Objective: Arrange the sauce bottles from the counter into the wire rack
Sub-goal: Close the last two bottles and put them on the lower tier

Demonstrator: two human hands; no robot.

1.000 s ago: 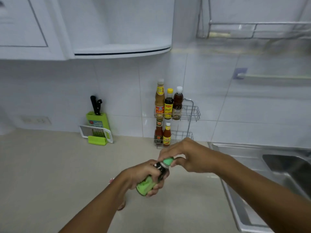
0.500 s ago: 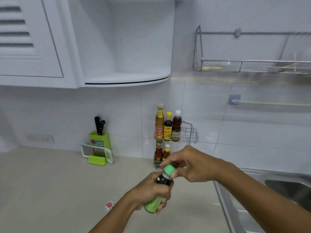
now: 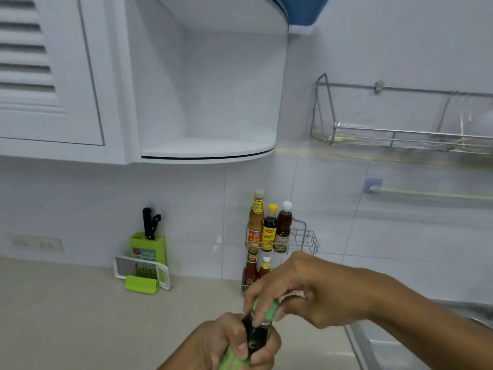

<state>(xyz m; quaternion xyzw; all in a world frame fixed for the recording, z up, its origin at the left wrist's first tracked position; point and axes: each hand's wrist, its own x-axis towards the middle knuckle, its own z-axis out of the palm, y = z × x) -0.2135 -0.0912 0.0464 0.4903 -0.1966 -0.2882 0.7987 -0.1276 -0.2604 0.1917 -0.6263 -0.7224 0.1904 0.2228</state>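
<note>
A dark sauce bottle (image 3: 257, 336) with a green label and green cap is held low in the middle, tilted. My left hand (image 3: 226, 343) grips its body. My right hand (image 3: 301, 287) pinches the green cap (image 3: 270, 309). Behind them a two-tier wire rack (image 3: 306, 239) stands against the tiled wall. Its upper tier holds three bottles (image 3: 269, 231); the lower tier holds two smaller red-brown bottles (image 3: 256, 271), partly hidden by my right hand.
A green knife block with black handles (image 3: 148, 244) and a grater (image 3: 141, 271) stand at the back left of the beige counter (image 3: 66, 311). A steel sink edge (image 3: 365, 348) lies on the right. A wall dish rack (image 3: 400, 134) and white cabinets (image 3: 208, 148) hang above.
The view has tilted upward, so hands and bottle sit lower in the frame. Both hands keep their hold on the bottle and its cap.
</note>
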